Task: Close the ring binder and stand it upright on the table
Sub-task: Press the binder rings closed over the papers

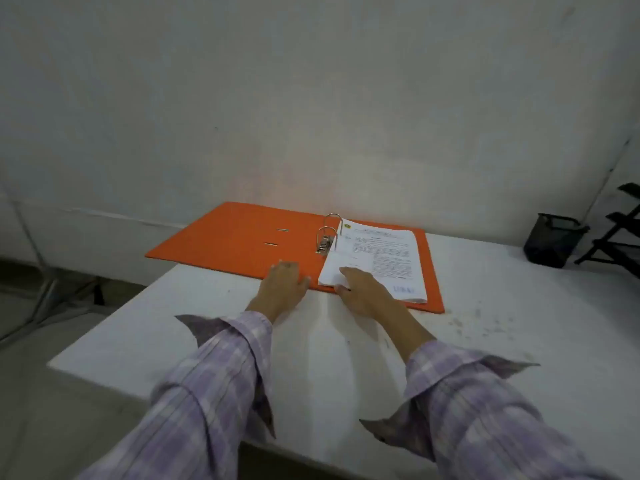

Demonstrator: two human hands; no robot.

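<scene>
An orange ring binder (235, 237) lies open and flat on the white table (346, 348), near the wall. Its left cover juts out past the table's left edge. Two metal rings (329, 230) stand up at the spine. A stack of printed papers (381, 258) rests on the right half. My left hand (282, 289) lies flat on the near edge of the left cover, fingers spread. My right hand (363, 289) rests on the near left corner of the papers, fingers apart, gripping nothing that I can see.
A black mesh pen holder (554, 244) stands at the back right of the table. A black rack (616, 230) is beside it at the right edge. The wall runs close behind the binder. Floor and metal legs (45, 289) show at the left.
</scene>
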